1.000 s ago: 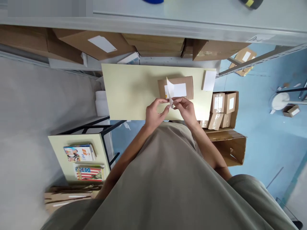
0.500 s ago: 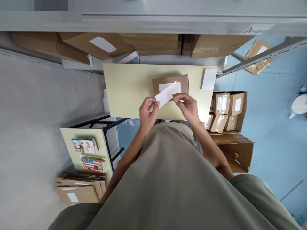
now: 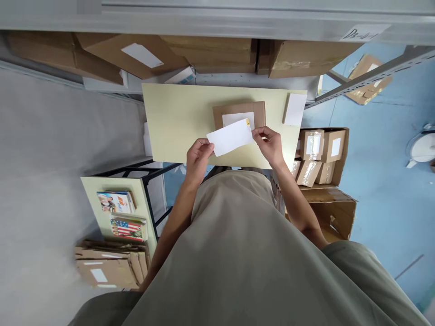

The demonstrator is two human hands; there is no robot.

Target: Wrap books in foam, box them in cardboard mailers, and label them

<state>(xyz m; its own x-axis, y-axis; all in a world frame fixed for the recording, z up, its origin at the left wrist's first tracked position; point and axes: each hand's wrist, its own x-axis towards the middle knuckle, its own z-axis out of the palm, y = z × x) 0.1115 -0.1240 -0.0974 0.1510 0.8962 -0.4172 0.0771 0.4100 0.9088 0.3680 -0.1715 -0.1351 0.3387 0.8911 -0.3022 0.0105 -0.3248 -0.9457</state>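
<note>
Between my two hands stretches a white paper label (image 3: 230, 137) with a small yellow mark at its upper right corner. My left hand (image 3: 198, 158) pinches its left end between thumb and fingers. At the opposite end, my right hand (image 3: 270, 144) has thumb and fingers closed on the label's right edge. Just beyond and partly behind the label lies a brown cardboard box (image 3: 217, 116), which bears a white patch (image 3: 238, 118) on its top. The box rests on a pale yellow tabletop (image 3: 176, 122).
On the table's right end is a stack of white paper (image 3: 295, 109). A shelf beam (image 3: 217, 21) crosses above, with large cartons (image 3: 224, 54) behind. To the right stands an open carton (image 3: 343, 158) of small boxes; at left, a side table (image 3: 91, 190) holds books (image 3: 117, 202).
My hands have moved apart, my left hand going left. The label now lies flatter and more spread out, with more of its face showing.
</note>
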